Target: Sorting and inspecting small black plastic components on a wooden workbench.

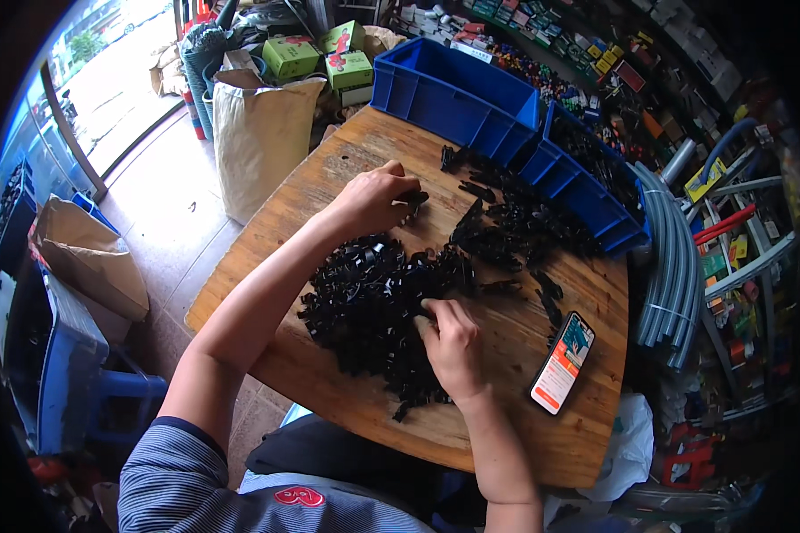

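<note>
A heap of small black plastic parts [360, 298] lies on the wooden table in front of me. Beyond the heap, my left hand [375, 197] is raised with its fingers closed round a small black plastic part [415, 199]. At the heap's right edge, my right hand [455, 345] has thumb and fingertips drawn together. Whatever sits in that pinch, if anything, blends into the black parts behind it. A second spread of longer black pieces [529, 222] covers the table's far right, against the blue bins.
Two blue plastic bins [453, 111] stand along the far edge of the table [400, 437]. A phone with a lit screen [563, 364] lies at the right. Bundled grey tubes [668, 275] hang beyond it. A tall paper sack [262, 142] and a blue stool [129, 391] stand left.
</note>
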A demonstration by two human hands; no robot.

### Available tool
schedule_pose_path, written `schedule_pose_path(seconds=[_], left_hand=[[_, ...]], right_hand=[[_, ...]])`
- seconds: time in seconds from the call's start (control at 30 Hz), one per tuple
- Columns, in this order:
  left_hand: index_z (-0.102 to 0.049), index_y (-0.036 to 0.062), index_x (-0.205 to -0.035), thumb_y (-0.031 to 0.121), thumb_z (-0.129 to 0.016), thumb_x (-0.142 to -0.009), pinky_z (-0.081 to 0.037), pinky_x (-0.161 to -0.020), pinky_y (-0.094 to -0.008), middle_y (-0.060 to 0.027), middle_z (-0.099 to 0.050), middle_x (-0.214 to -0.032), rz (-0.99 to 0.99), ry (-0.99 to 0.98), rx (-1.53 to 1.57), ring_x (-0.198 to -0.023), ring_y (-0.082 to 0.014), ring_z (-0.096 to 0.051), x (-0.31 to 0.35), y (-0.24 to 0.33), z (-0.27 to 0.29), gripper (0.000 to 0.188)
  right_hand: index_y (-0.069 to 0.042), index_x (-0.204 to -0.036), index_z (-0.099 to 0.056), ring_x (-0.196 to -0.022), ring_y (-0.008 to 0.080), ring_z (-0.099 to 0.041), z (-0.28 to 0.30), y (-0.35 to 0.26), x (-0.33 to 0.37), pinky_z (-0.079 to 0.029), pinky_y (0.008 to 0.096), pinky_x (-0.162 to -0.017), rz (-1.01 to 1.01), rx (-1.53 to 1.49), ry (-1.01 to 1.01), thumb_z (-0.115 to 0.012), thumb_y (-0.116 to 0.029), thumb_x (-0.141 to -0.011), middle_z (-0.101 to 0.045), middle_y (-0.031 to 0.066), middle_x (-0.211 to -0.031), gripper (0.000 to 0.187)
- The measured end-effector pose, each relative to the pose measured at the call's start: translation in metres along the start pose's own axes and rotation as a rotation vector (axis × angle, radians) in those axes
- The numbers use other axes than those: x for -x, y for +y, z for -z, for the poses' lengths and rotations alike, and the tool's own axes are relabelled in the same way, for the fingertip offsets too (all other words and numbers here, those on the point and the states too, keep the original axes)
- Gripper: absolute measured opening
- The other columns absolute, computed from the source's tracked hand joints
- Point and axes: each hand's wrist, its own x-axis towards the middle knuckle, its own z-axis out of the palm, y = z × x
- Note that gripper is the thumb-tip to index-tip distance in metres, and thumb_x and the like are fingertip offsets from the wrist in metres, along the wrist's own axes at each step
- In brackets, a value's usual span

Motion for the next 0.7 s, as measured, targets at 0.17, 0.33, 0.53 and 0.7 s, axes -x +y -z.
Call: schedule_pose_path(seconds=[0.17, 0.33, 0.53, 0.7], left_hand=[[-0.063, 0.0139, -0.089, 0.021, -0.064, -0.074, -0.048, -0.066, -0.0376, -0.0089, -0.058, -0.093, -0.23, -0.058, -0.318, -0.076, -0.0285, -0.059, -0.033, -0.046, -0.021, 0.016], [-0.062, 0.0098, -0.094, 0.012, -0.059, -0.076, -0.048, -0.067, -0.0357, -0.0091, -0.059, -0.092, -0.431, 0.063, -0.271, -0.077, -0.0281, -0.06, -0.033, -0.053, -0.024, 0.018], [-0.059, 0.0, -0.089, 0.02, -0.064, -0.078, -0.047, -0.061, -0.026, -0.0085, -0.061, -0.087, 0.433, -0.326, 1.418, -0.072, -0.0134, -0.059, 0.03, 0.022, -0.023, 0.024], [-0.06, 0.0002, -0.09, 0.022, -0.067, -0.076, -0.045, -0.057, -0.0262, -0.005, -0.063, -0.078, 0.417, -0.372, 1.206, -0.07, -0.0132, -0.059, 0.05, 0.048, -0.03, 0.027]], right_hand=[[0.002, -0.088, -0.058, -0.072, 0.0251, -0.058, 0.001, 0.005, 0.006, -0.047, 0.0325, -0.063, 0.093, 0.15, -0.022, -0.062, -0.001, -0.075, -0.058, 0.0137, -0.084, 0.014], [0.001, -0.093, -0.058, -0.071, 0.0184, -0.057, 0.016, 0.019, 0.0, -0.046, 0.028, -0.068, -0.092, -0.172, 0.07, -0.06, -0.002, -0.079, -0.057, 0.0076, -0.084, 0.014], [0.004, -0.098, -0.057, -0.07, 0.012, -0.055, 0.035, 0.026, -0.002, -0.045, 0.0225, -0.066, -0.254, -0.499, 0.144, -0.057, -0.004, -0.085, -0.055, 0.0051, -0.083, 0.016], [0.005, -0.1, -0.057, -0.069, 0.0127, -0.054, 0.051, 0.001, -0.007, -0.045, 0.0232, -0.061, -0.138, -0.367, 0.235, -0.057, -0.003, -0.085, -0.056, 0.0073, -0.084, 0.017]])
